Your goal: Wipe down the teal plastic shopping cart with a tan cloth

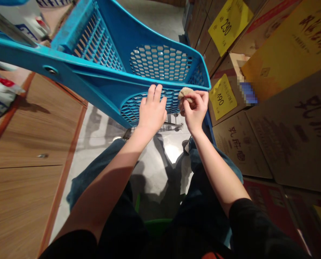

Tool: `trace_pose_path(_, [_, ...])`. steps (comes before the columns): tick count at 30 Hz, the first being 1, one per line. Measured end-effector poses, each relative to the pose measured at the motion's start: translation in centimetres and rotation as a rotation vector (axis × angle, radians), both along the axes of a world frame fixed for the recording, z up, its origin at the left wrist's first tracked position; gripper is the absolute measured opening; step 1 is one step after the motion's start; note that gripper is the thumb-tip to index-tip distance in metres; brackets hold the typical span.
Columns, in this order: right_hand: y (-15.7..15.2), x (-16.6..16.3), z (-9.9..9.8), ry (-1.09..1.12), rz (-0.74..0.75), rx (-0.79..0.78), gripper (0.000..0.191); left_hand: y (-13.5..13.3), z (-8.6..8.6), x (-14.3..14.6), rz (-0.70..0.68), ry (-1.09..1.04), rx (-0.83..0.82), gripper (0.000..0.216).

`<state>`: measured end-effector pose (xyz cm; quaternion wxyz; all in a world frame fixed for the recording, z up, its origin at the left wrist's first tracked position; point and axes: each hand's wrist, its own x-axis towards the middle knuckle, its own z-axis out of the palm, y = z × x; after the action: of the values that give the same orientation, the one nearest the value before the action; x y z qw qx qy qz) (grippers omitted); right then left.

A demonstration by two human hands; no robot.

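Observation:
In front of me stands a blue plastic shopping cart (101, 77) with honeycomb-pattern mesh sides. My left hand (153, 109) lies against its near side, fingers stretched over the mesh just below the rim, holding nothing. Close to the cart's right end, my right hand (197, 109) grips a crumpled, brownish cleaning cloth (185, 94). The cloth touches the near side under the rim. Part of it is hidden behind my fingers.
Stacked cardboard boxes (292, 133) with yellow price signs (222, 97) rise close on my right. A wooden cabinet (33, 126) runs along the left, with packaged goods (1, 90) on top. Grey tiled floor (152, 169) lies between my legs.

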<state>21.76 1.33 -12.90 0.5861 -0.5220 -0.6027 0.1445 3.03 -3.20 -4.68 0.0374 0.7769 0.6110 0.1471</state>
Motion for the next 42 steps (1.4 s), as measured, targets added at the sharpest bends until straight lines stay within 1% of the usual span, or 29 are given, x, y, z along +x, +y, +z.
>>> trace_pose_path(1, [0.2,0.2,-0.3,-0.003,-0.008,0.0,0.009,0.0,0.0,-0.1,-0.004,0.002,0.007,0.052])
trace_pose_path(3, [0.6,0.3,-1.7,0.005,-0.048,-0.045,0.008,0.0,-0.1,-0.2,-0.016,0.003,0.024,0.052])
trace_pose_path(4, [0.8,0.2,-2.6,0.016,-0.072,-0.096,0.009,0.0,-0.1,-0.3,-0.022,0.002,0.034,0.053])
trace_pose_path(6, [0.9,-0.2,-4.2,0.054,-0.104,-0.26,0.01,0.0,-0.2,-0.4,-0.03,0.003,0.054,0.056])
trace_pose_path(8, [0.8,-0.7,-4.8,0.081,-0.127,-0.347,0.01,0.0,-0.2,-0.5,-0.03,0.008,0.068,0.056])
trace_pose_path(9, [0.7,-0.8,-4.5,0.084,-0.131,-0.341,0.01,0.0,-0.1,-0.4,-0.029,0.012,0.073,0.055])
trace_pose_path(10, [0.6,-0.9,-4.0,0.08,-0.128,-0.301,0.01,0.0,-0.1,-0.4,-0.028,0.016,0.075,0.054])
trace_pose_path(14, [0.3,-0.5,-0.8,0.034,-0.039,-0.062,0.009,0.0,0.2,-0.2,-0.03,0.046,0.067,0.05])
trace_pose_path(16, [0.4,-0.2,-0.1,0.023,-0.016,-0.01,0.008,-0.1,0.4,-0.3,-0.031,0.067,0.061,0.049])
trace_pose_path(18, [0.5,-0.2,-0.6,0.046,-0.045,-0.052,0.007,-0.2,0.6,-0.4,-0.033,0.088,0.062,0.048])
trace_pose_path(22, [0.5,-0.8,-2.6,0.106,-0.101,-0.331,0.01,-0.4,0.8,-0.6,-0.025,0.121,0.071,0.046])
trace_pose_path(23, [0.5,-0.9,-2.7,0.105,-0.096,-0.355,0.01,-0.4,0.9,-0.6,-0.022,0.125,0.072,0.046])
trace_pose_path(24, [0.5,-0.9,-2.5,0.098,-0.087,-0.337,0.011,-0.4,0.9,-0.6,-0.018,0.127,0.074,0.045])
trace_pose_path(25, [0.5,-0.9,-2.1,0.087,-0.076,-0.28,0.011,-0.5,0.9,-0.6,-0.015,0.129,0.077,0.045])
trace_pose_path(28, [0.7,-0.3,-0.4,0.058,-0.044,-0.055,0.012,-0.5,1.0,-0.3,-0.002,0.143,0.093,0.047])
trace_pose_path(30, [1.0,0.1,0.0,0.078,-0.051,0.003,0.01,-0.6,1.0,0.0,0.017,0.154,0.105,0.051])
trace_pose_path(32, [1.2,0.2,-0.7,0.139,-0.08,-0.044,0.009,-0.6,1.1,0.3,0.039,0.163,0.11,0.059])
trace_pose_path(36, [1.2,-0.5,-3.5,0.246,-0.128,-0.331,0.014,-0.5,1.4,0.9,0.065,0.181,0.116,0.074])
trace_pose_path(38, [1.0,-0.9,-4.0,0.254,-0.137,-0.414,0.016,-0.5,1.5,1.2,0.079,0.18,0.118,0.077])
trace_pose_path(39, [0.9,-1.0,-3.8,0.252,-0.139,-0.407,0.016,-0.4,1.5,1.3,0.089,0.177,0.116,0.077])
trace_pose_path(40, [0.8,-1.0,-3.2,0.246,-0.139,-0.366,0.015,-0.4,1.5,1.4,0.098,0.173,0.112,0.077])
trace_pose_path(42, [0.7,-0.7,-1.6,0.218,-0.116,-0.223,0.013,-0.4,1.3,1.7,0.111,0.159,0.102,0.076])
